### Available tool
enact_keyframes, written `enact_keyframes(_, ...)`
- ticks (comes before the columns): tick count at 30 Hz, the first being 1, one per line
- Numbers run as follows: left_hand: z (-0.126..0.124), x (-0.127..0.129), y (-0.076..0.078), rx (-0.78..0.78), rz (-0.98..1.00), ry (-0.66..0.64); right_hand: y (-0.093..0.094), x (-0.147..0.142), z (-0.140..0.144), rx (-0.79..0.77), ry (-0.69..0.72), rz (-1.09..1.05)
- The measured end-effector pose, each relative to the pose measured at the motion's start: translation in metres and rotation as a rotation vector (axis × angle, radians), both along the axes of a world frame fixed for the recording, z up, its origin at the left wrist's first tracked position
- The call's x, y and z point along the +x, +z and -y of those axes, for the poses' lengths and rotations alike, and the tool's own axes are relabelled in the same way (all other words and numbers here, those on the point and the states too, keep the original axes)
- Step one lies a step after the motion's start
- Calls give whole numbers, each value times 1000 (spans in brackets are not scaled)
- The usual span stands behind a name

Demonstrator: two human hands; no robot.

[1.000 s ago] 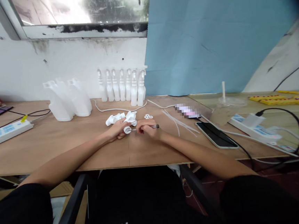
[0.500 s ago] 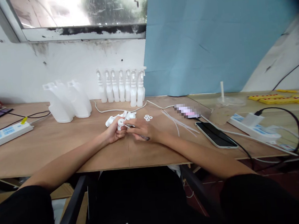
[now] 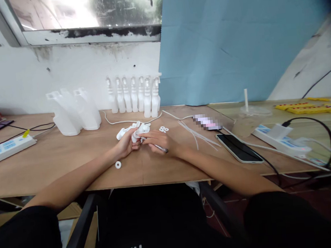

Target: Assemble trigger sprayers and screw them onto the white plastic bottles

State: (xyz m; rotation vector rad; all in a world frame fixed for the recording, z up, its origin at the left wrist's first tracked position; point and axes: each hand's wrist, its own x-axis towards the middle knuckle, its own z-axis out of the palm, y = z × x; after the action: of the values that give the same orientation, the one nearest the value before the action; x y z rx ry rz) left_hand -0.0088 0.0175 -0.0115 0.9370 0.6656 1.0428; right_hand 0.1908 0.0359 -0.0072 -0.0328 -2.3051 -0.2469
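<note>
Near the middle of the wooden table (image 3: 56, 164), the left hand (image 3: 126, 144) is closed around a white spray head (image 3: 135, 133). The right hand (image 3: 159, 140) grips a thin metal tool (image 3: 155, 145), apparently touching it. A white washer (image 3: 118, 164) lies toward the front edge.

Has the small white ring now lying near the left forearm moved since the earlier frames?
Yes. The white ring lies loose on the table, nearer the front edge than the left hand, where a similar ring sat earlier.
</note>
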Motion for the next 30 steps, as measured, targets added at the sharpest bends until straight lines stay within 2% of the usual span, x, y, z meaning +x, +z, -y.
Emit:
enact_keyframes(5,-6,-9,15,232,-45,231,-7,-6,17,-82,73,-61)
enact_keyframes(10,-20,-37,28,338,-91,418,-14,-35,43,-219,184,158)
enact_keyframes(14,-34,-57,27,416,-188,531,-15,-48,49,-258,327,383)
enact_keyframes(17,-46,-70,22,418,-279,642,-9,-40,47,-362,355,368)
enact_keyframes(20,-55,-82,15,430,-432,731,-2,-23,38,-454,277,313)
enact_keyframes(22,-58,-88,12,475,-566,741,1,-12,28,-503,196,283)
enact_keyframes(26,-51,-91,12,553,-847,680,5,8,2,-637,1,206)
enact_keyframes(30,-36,-78,19,641,-1076,558,10,24,-23,-833,-241,135)
